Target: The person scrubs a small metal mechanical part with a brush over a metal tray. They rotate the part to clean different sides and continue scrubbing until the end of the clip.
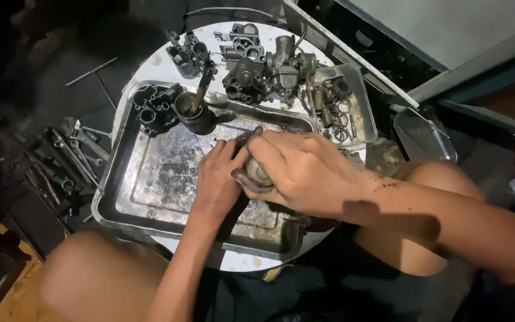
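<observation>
1. A small, rounded, grimy grey metal engine part sits above the centre of a dented, oily steel tray.
2. The left hand cups it from nine o'clock; the right hand wraps it from three o'clock, fingers pressed closed.
3. It looks rigid, fairly heavy and oil-slick; best gripped around its body.
4. At twelve o'clock, dismantled grey carburettor bodies cluster.

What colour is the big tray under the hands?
The tray is silvery grey metal, smudged with dark grime. The head view shows it best.
</observation>
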